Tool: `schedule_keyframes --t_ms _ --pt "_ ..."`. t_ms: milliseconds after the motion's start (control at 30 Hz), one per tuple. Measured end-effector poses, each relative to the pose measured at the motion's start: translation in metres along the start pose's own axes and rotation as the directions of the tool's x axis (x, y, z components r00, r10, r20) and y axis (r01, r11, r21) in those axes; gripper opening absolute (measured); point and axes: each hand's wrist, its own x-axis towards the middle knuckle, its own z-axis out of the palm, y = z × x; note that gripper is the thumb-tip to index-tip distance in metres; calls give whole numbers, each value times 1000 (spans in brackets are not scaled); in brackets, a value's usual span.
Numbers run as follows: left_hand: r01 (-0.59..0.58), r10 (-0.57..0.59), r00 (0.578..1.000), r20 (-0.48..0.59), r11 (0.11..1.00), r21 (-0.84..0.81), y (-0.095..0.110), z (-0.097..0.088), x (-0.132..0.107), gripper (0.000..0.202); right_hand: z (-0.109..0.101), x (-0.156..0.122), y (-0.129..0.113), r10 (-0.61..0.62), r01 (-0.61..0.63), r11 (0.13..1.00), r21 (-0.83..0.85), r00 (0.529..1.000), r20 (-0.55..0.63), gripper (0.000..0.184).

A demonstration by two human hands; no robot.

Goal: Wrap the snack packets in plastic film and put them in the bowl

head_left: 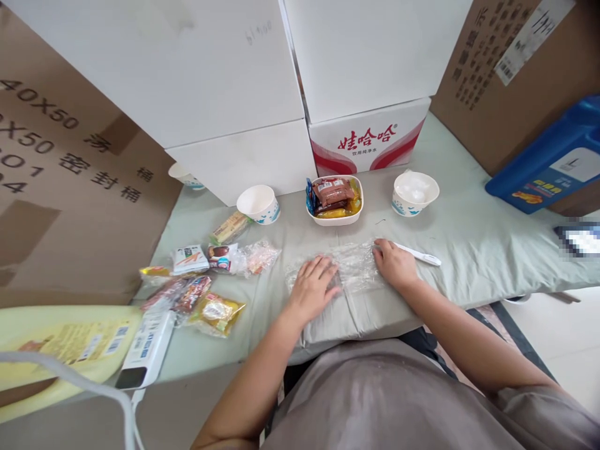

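Observation:
A sheet of clear plastic film [352, 265] lies crumpled on the pale green cloth [469, 237] in front of me. My left hand [313, 289] rests flat on its left part, fingers stretched out. My right hand [394, 262] presses on its right edge with fingers curled down onto the film. A white pen-like stick [419, 254] lies just beyond my right hand.
A white tray of wrapped snacks [334, 199] stands behind the film. Paper bowls [259, 204] [415, 192] flank it. Several snack packets [206, 278] lie at the left. White boxes [234, 94], brown cartons [56, 175] and a blue jug [553, 156] ring the surface.

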Motion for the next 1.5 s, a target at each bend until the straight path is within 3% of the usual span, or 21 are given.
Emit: schedule_keyframes --t_ms 67,167,233,300,367,467,600,733,833,900,1000,1067,1233,1367,1500 --pt "25 -29 994 110 999 39 1 9 -2 53 -5 -1 6 11 -11 1000 -14 1000 -17 40" --pt "55 -65 987 147 996 70 -1 16 -7 59 -15 -8 9 19 -23 999 -25 990 -137 41" --pt "55 -65 986 151 996 73 -1 17 -6 59 -18 -12 2 -94 94 996 -8 977 -192 43" --pt "56 -68 985 161 995 79 0 17 -5 59 -16 -16 -9 -309 313 950 13 942 -128 47" --pt "57 -73 981 180 994 89 -2 16 -5 60 -10 -16 -18 -478 478 878 40 878 8 57" --pt "113 -133 978 163 985 127 -14 11 -17 63 -2 -18 -15 -509 507 860 48 850 135 70" --pt "172 -176 984 15 977 127 -32 -4 -53 63 -7 -34 16 -490 488 872 41 867 95 74" --pt "11 -12 999 -44 999 -37 -34 -15 -82 35 -11 -56 47 -515 518 848 113 856 -53 49" --pt "-80 66 992 -109 989 -127 -32 -14 -86 20 -10 -65 54 -483 504 855 122 860 -165 26" --pt "-72 44 987 -157 981 -178 -32 -13 -83 19 -11 -66 54 -498 528 840 125 842 -209 20" --pt "49 -100 980 -174 960 -275 -33 -16 -76 16 -17 -64 51 -534 581 784 217 810 -242 15" --pt "176 -237 955 -176 935 -307 -35 -20 -69 15 -21 -61 49 -492 546 771 327 838 -237 15" --pt "448 -478 866 -145 872 -198 -42 -17 -43 16 -19 -41 35 -199 247 869 430 968 -154 21" --pt "544 -543 833 -106 839 -15 -46 -1 -23 15 -10 -19 17 -32 60 959 276 994 -104 24" --pt "556 -542 828 -141 826 92 -48 9 -19 18 -3 -11 7 0 1 1000 20 999 -45 27"
